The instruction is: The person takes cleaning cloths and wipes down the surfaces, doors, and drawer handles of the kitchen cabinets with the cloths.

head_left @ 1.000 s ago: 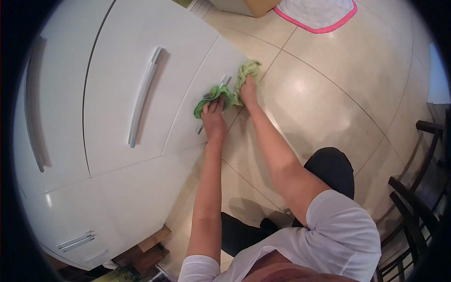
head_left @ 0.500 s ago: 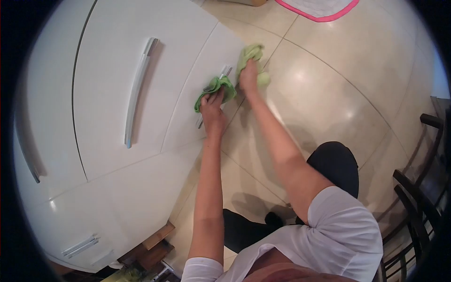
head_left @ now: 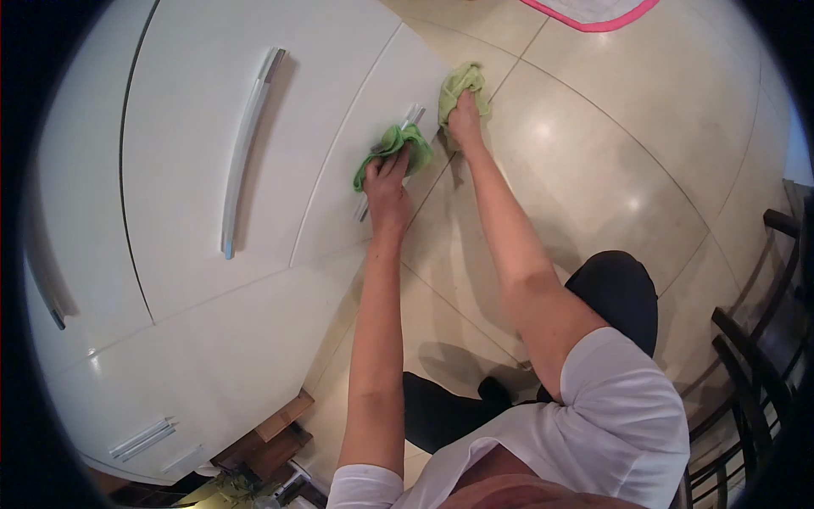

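Observation:
My left hand presses a green cloth around the middle of a short silver handle on the white drawer front. Both ends of that handle show past the cloth. At the far edge of the same drawer front, my right hand is closed on a paler yellow-green cloth, bunched above the fingers. Whether this cloth touches the drawer's edge I cannot tell.
A long silver handle runs along the larger white cabinet front. Tiled floor lies to the right, with dark chair legs at the right edge. A pink-edged mat shows at the top.
My right hand has shifted slightly up along the drawer's edge, and its cloth's lower hanging part no longer shows. My left hand stays on the handle. The view has shifted slightly.

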Demonstrator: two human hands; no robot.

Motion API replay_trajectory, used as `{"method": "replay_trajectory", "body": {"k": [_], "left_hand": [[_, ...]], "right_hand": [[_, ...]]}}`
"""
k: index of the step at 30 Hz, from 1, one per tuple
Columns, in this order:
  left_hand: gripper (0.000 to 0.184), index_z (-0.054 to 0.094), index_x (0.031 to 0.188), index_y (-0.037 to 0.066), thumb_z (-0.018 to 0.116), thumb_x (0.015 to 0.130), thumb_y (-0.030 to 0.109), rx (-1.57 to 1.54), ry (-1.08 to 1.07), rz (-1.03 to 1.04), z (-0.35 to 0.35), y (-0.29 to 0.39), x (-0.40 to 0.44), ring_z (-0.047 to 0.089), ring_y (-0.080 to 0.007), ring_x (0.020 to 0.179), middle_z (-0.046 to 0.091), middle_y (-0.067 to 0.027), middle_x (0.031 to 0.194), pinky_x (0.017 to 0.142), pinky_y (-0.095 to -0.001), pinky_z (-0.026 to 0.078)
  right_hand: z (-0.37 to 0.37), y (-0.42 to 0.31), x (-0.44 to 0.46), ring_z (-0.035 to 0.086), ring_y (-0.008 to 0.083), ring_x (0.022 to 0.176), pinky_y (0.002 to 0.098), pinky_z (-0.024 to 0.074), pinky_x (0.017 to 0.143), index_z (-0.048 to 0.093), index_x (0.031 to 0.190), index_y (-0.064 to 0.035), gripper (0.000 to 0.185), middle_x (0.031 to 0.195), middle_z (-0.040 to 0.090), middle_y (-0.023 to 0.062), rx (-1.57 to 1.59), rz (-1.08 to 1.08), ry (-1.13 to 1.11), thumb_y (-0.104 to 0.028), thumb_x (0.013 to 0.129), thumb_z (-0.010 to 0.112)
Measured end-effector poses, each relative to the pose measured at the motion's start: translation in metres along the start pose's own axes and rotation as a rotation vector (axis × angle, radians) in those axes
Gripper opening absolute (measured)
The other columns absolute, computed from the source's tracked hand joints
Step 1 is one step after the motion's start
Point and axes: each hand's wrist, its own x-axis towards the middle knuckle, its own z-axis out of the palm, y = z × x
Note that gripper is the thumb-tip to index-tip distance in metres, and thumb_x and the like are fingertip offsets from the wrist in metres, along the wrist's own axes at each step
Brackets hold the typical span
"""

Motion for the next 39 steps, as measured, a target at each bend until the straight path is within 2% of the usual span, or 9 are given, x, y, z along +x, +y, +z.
{"method": "replay_trajectory", "body": {"k": [3,4,9,13,19,25,31,32,39], "left_hand": [[0.064,0.058,0.127,0.015,0.045,0.072,-0.013,-0.01,0.02,-0.014,0.002,0.004,0.003,0.048,-0.0317,0.109,0.061,-0.0059,0.122,0.098,-0.0439,0.035],[0.063,0.058,0.127,0.015,0.045,0.072,-0.013,0.004,0.021,-0.018,0.004,0.003,0.001,0.048,-0.0319,0.109,0.061,-0.0059,0.122,0.098,-0.0439,0.035],[0.062,0.058,0.127,0.015,0.045,0.073,-0.012,-0.014,0.055,0.03,0.011,-0.004,0.0,0.048,-0.0324,0.11,0.061,-0.0058,0.123,0.098,-0.044,0.035],[0.061,0.058,0.127,0.016,0.045,0.074,-0.011,-0.04,0.034,0.031,0.006,-0.006,0.001,0.047,-0.0329,0.11,0.061,-0.0055,0.122,0.099,-0.0441,0.034],[0.061,0.058,0.128,0.017,0.045,0.075,-0.01,0.025,0.006,-0.016,0.004,0.001,-0.001,0.046,-0.0318,0.113,0.062,-0.0046,0.121,0.099,-0.0437,0.034],[0.066,0.058,0.128,0.014,0.045,0.069,-0.015,0.024,0.01,0.006,0.005,0.001,0.0,0.047,-0.0327,0.111,0.06,-0.0072,0.124,0.102,-0.0413,0.035],[0.068,0.057,0.129,0.014,0.043,0.069,-0.014,0.008,-0.01,0.036,0.004,-0.007,-0.001,0.046,-0.0334,0.111,0.061,-0.0081,0.123,0.101,-0.0413,0.035],[0.068,0.057,0.129,0.015,0.043,0.069,-0.014,0.019,-0.02,0.023,0.004,-0.007,-0.001,0.046,-0.0335,0.111,0.061,-0.0082,0.123,0.101,-0.0412,0.035],[0.074,0.052,0.135,0.022,0.044,0.069,-0.011,-0.022,-0.001,0.002,0.013,-0.011,-0.003,0.046,-0.0338,0.112,0.057,-0.0066,0.129,0.102,-0.0433,0.033]], "right_hand": [[0.006,-0.011,-0.02,0.047,0.047,0.108,0.0485,0.0396,0.094,0.046,0.117,0.0049,0.039,0.118,0.048,0.0311,-0.008,0.171,-0.092,0.004,0.079,0.037],[0.027,-0.002,-0.045,0.045,0.0455,0.114,0.0464,0.0368,0.099,0.043,0.123,0.0038,0.041,0.122,0.048,0.0296,0.037,0.017,0.005,0.002,0.082,0.039],[0.047,-0.047,-0.106,0.041,0.0432,0.122,0.0429,0.0313,0.105,0.039,0.131,0.0,0.043,0.13,0.046,0.0252,1.512,0.839,0.013,-0.006,0.089,0.043],[0.054,0.034,-0.065,0.049,0.0369,0.117,0.0406,0.038,0.098,0.042,0.13,-0.001,0.044,0.128,0.05,0.0231,0.517,0.295,-0.087,-0.003,0.086,0.044],[0.013,0.045,-0.009,0.055,0.04,0.11,0.0437,0.0422,0.092,0.046,0.127,-0.0019,0.045,0.116,0.057,0.027,0.61,0.526,-0.13,-0.003,0.082,0.043],[0.108,0.065,-0.198,0.054,0.0386,0.111,0.0432,0.0419,0.093,0.047,0.124,0.0043,0.039,0.118,0.058,0.0254,0.182,0.341,-0.487,-0.002,0.086,0.042],[0.031,-0.01,-0.11,0.058,0.0283,0.105,0.0388,0.0451,0.087,0.052,0.12,0.0023,0.036,0.113,0.061,0.018,0.583,0.767,-0.191,-0.004,0.085,0.048],[0.07,0.066,-0.09,0.058,0.0244,0.099,0.036,0.0456,0.083,0.054,0.119,0.0002,0.036,0.11,0.062,0.0144,0.728,0.69,0.003,-0.002,0.083,0.048],[0.017,0.013,-0.04,0.058,0.0242,0.09,0.0342,0.0509,0.074,0.05,0.115,-0.0024,0.029,0.1,0.058,0.0109,1.021,0.611,-0.04,0.0,0.088,0.041]]}}
